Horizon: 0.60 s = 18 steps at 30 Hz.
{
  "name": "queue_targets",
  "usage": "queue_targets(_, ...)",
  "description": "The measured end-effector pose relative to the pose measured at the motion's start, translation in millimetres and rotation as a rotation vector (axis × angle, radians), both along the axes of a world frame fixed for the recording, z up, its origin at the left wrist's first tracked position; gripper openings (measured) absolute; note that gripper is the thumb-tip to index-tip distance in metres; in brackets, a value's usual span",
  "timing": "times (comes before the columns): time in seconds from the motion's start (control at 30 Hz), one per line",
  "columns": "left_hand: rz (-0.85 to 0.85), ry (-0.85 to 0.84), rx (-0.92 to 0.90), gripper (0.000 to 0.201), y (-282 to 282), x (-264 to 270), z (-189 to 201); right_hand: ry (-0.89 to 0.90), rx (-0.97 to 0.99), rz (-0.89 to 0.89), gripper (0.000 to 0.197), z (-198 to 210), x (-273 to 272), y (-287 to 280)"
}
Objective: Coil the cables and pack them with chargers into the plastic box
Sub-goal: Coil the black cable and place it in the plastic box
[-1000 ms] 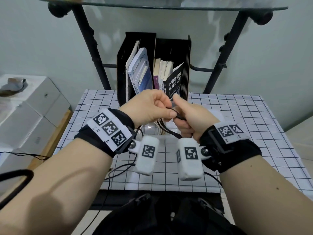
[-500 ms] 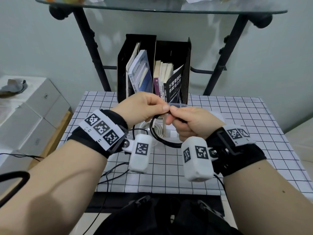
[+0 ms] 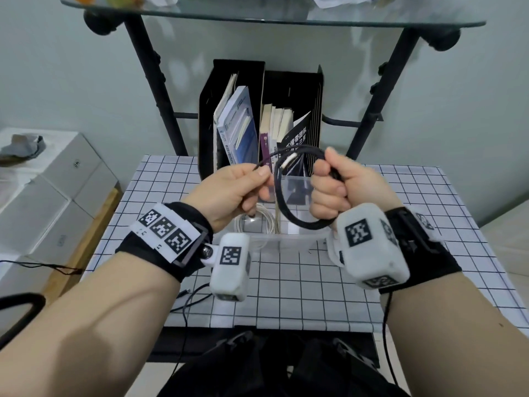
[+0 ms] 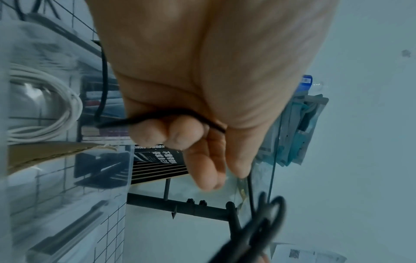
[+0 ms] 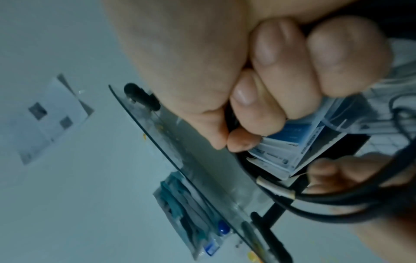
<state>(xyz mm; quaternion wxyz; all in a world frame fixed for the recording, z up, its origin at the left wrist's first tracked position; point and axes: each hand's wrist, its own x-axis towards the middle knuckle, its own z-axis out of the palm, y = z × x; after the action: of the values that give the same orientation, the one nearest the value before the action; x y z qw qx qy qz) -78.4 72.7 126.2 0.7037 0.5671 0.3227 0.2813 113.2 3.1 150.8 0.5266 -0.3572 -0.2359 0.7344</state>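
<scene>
A black cable [image 3: 289, 213] hangs in loops in the air above the clear plastic box [image 3: 294, 239]. My right hand [image 3: 332, 193] grips the coiled part in a fist; the loops [image 5: 315, 201] curve below its fingers. My left hand [image 3: 243, 184] pinches the cable's free strand [image 4: 144, 119] between thumb and fingers, to the left of the coil. A white-tipped plug end [image 3: 287, 161] sticks out near the top of the coil. Inside the box lies a coiled white cable [image 3: 257, 222], also shown in the left wrist view as white loops [image 4: 56, 99].
The box stands on a checked table top [image 3: 300, 282]. Behind it are black file holders with books [image 3: 257, 124] and a black frame carrying a glass shelf [image 3: 272, 12]. White boxes [image 3: 43, 196] stand at the left. Thin black wires [image 3: 189, 302] trail off the table's front edge.
Both hands have risen and drawn apart. The right hand turned upright with the coil in its fist, and the left pulled the free strand out to the left.
</scene>
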Motion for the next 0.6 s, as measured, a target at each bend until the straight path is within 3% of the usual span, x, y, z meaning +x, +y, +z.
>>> queue_targets(0.2, 0.054, 0.031, -0.008, 0.029, -6, 2, -16, 0.194, 0.041, -0.166, 0.039, 8, 8, 2)
queue_targets(0.43, -0.014, 0.159, -0.004, 0.017, -11, 5, -22, 0.372, 0.001, -0.551, 0.050, 11, 15, 5)
queue_targets(0.6, -0.145, 0.290, 0.051, 0.012, -13, 5, -18, 0.327, -0.065, -0.773, 0.047, 9, 21, 7)
